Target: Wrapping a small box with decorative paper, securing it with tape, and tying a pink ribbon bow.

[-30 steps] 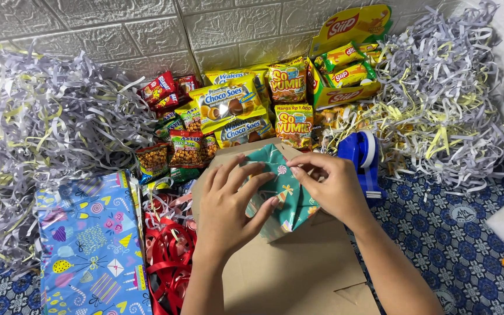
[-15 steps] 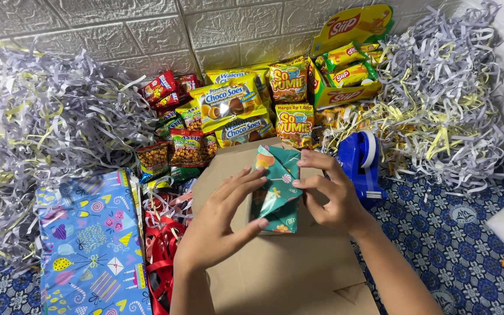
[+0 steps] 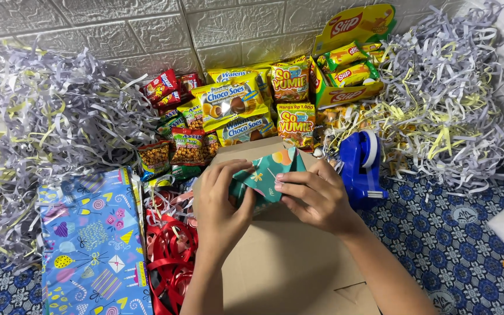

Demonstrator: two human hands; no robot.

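Note:
Both of my hands hold a small parcel wrapped in teal patterned paper (image 3: pixel 266 172) over a flat brown cardboard sheet (image 3: pixel 293 262). My left hand (image 3: pixel 220 207) grips the parcel's left end with the fingers curled over it. My right hand (image 3: pixel 313 195) presses on its right side, thumb and fingers pinching a paper fold. The parcel lies tilted, its far corner pointing up toward the snack packs.
A blue tape dispenser (image 3: pixel 360 163) stands right of my hands. Snack packs (image 3: pixel 234 116) lean on the brick wall behind. Blue patterned wrapping paper (image 3: pixel 88 245) and red ribbon (image 3: pixel 170 259) lie to the left. Shredded paper (image 3: pixel 42 128) piles up on both sides.
The parcel has been turned and lowered from upright to a tilted, flatter pose. My left hand moved from flat against its side to curled over its left end.

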